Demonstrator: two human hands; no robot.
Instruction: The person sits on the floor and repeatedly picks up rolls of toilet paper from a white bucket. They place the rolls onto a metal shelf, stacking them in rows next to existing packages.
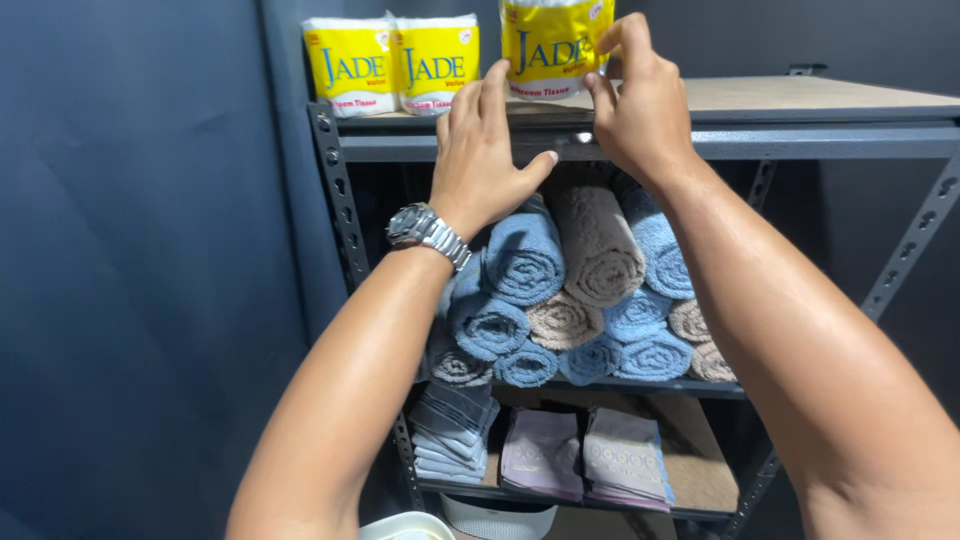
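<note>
Yellow-and-white plastic tissue pack (pixel 548 45) stands at front edge of top wooden shelf board (pixel 800 97), right of two matching packs (pixel 392 62). Right hand (pixel 640 100) grips its right side, fingers curled. Left hand (pixel 485 150), fingers spread open, touches its lower left corner. Rolled blue and beige towels (pixel 580 290) below.

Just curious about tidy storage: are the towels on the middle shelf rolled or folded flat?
Rolled: the blue and beige towels show spiral ends, stacked in a pile.
</note>
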